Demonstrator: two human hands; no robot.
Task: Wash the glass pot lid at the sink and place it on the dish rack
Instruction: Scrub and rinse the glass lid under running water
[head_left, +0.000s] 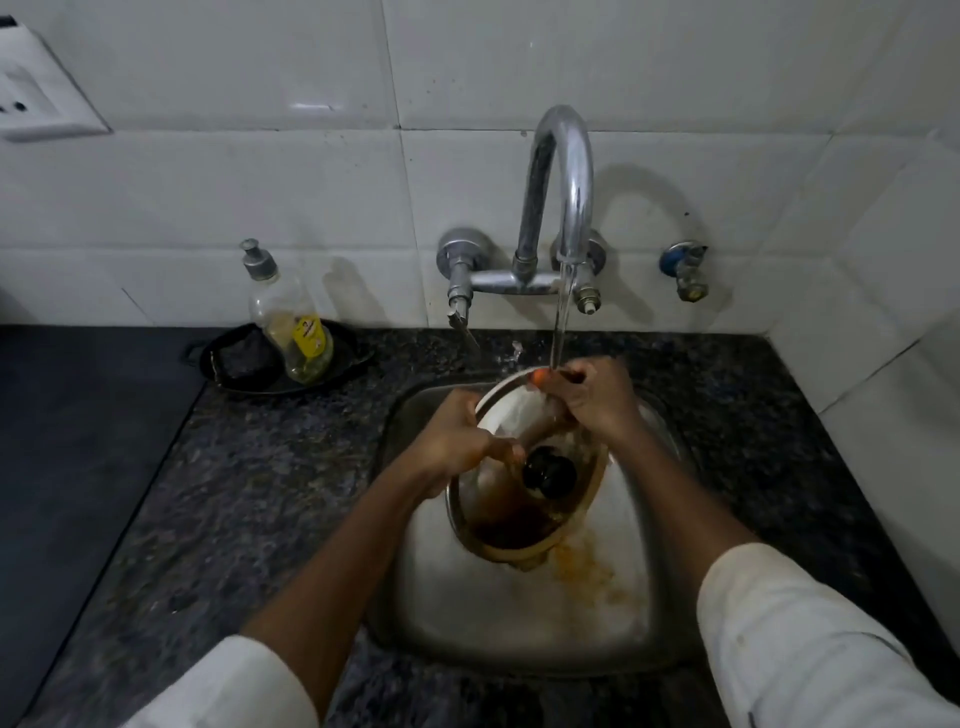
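The glass pot lid (524, 512) with a metal rim and a black knob (549, 470) is tilted over the steel sink (519, 613), streaked with brown residue. My left hand (457, 441) grips its left rim. My right hand (592, 397) presses on the lid's upper part under the running water, with something orange (539, 375) showing at its fingertips. Brown-orange water runs off the lid's low edge into the basin. No dish rack is in view.
The chrome tap (563, 176) pours a stream onto the lid. A dish soap bottle (291, 317) stands in a black tray (234, 364) at the back left on the dark granite counter (234, 493). A small valve (688, 270) sticks out of the tiled wall.
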